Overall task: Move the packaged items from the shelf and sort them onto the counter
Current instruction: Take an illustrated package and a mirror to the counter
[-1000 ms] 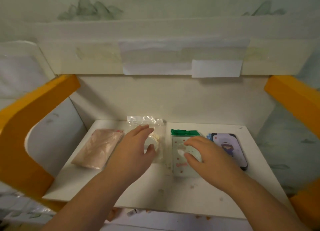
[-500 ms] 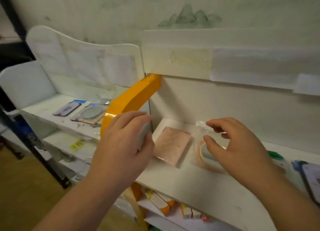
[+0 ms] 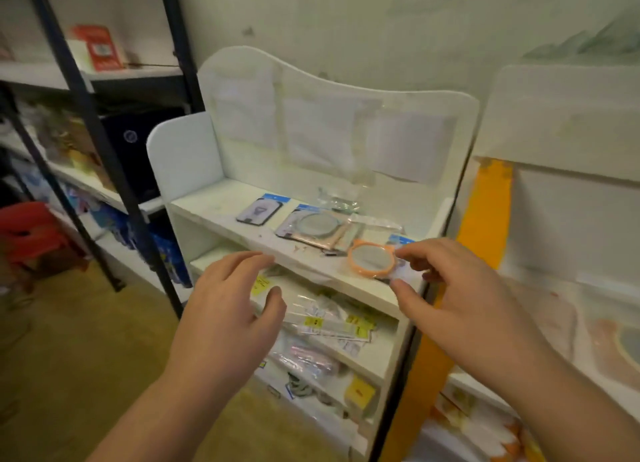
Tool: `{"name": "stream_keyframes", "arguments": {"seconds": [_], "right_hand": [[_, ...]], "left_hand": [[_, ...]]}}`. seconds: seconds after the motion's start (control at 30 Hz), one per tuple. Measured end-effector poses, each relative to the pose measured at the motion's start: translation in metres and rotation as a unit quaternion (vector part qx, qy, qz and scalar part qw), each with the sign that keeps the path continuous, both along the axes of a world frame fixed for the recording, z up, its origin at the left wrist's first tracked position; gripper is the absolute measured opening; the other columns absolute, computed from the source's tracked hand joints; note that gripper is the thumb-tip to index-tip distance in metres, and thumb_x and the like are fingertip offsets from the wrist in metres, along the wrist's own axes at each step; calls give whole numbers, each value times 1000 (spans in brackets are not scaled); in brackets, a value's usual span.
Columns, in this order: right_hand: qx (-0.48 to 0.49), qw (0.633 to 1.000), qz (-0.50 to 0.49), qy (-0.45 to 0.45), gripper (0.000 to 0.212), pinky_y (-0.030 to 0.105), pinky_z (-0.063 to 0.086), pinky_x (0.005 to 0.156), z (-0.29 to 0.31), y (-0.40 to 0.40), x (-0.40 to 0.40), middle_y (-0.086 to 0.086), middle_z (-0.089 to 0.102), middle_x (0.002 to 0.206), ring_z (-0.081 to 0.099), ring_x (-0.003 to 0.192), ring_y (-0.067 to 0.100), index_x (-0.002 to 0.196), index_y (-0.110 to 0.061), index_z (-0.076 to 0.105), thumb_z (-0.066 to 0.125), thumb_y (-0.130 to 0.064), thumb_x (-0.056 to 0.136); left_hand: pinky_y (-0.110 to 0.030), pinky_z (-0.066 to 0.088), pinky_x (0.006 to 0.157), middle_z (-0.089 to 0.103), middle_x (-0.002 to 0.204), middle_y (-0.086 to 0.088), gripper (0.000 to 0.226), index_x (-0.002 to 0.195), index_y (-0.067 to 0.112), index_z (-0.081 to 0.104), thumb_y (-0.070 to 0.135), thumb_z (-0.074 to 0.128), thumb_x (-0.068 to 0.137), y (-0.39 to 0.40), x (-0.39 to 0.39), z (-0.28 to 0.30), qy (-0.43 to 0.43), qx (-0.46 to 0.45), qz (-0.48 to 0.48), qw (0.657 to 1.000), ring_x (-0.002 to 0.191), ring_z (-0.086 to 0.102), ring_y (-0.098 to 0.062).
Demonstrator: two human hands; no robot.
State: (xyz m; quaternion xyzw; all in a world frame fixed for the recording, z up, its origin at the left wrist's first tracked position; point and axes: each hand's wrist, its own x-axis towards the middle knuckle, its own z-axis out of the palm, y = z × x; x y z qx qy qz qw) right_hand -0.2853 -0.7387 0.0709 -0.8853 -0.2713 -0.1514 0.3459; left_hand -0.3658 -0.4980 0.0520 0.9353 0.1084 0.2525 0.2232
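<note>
right hand (image 3: pixel 460 309) pinching orange round mirror packet (image 3: pixel 372 259) face up, left hand (image 3: pixel 225 323) loose, empty

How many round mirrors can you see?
2. An orange mirror pinched in the right hand, and a grey mirror lying in its packet on the top shelf. Others may be hidden.

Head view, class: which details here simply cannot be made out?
- Yellow labels on the lower shelf: print too small, blurred.
- Packet under the round orange-rimmed mirror, pinched by the right hand: hidden by fingers.
- Pink packets, far right: cut off, blurred.
</note>
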Motion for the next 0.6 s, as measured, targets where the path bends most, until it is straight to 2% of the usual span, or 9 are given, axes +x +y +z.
{"name": "stream_keyframes", "arguments": {"seconds": [0.1, 0.13, 0.23, 0.3, 0.43, 0.6], "right_hand": [[-39, 999, 3, 22, 33, 9, 39, 87, -12, 46, 3, -33, 51, 111, 50, 107, -10, 118, -45, 56, 64, -42, 86], [-53, 998, 3, 29, 34, 10, 39, 89, -17, 58, 6, -33, 50, 113, 49, 109, -9, 120, -45, 55, 63, -44, 87], [-73, 995, 6, 60, 36, 23, 47, 94, -29, 82, 16, -29, 54, 119, 50, 112, -6, 122, -45, 55, 59, -48, 86], [-84, 994, 6, 63, 37, 25, 48, 93, -37, 92, 28, -29, 55, 119, 50, 110, -6, 122, -46, 55, 56, -51, 85], [-61, 995, 3, 84, 34, 24, 47, 93, -53, 112, 63, -30, 55, 116, 50, 109, -6, 118, -48, 56, 60, -48, 85], [-30, 997, -5, 71, 30, 21, 44, 89, -66, 157, 123, -28, 55, 109, 52, 104, -4, 115, -41, 60, 60, -44, 84]], "left_hand": [[-20, 32, 98, 44, 128, 28, 43, 135, 35, 52, 38, 56, 93, 39, 1, -8, 9, -13, -2, 1000, 115, 27, 12], [-20, 32, 99, 43, 126, 28, 43, 136, 35, 52, 38, 56, 93, 49, 3, -11, 16, -20, -6, 1000, 114, 28, 12], [-21, 31, 101, 38, 124, 31, 44, 138, 37, 49, 43, 53, 94, 72, 13, -21, 31, -35, -14, 999, 115, 26, 13], [-20, 29, 101, 37, 124, 31, 46, 139, 37, 47, 48, 51, 94, 84, 25, -28, 40, -38, -19, 998, 116, 26, 13], [-20, 32, 100, 39, 130, 30, 48, 140, 39, 45, 52, 48, 93, 102, 57, -38, 54, -36, -25, 998, 117, 25, 12], [-21, 30, 107, 40, 140, 26, 52, 143, 40, 41, 56, 47, 94, 130, 117, -41, 73, 16, -21, 997, 122, 25, 12]]}}
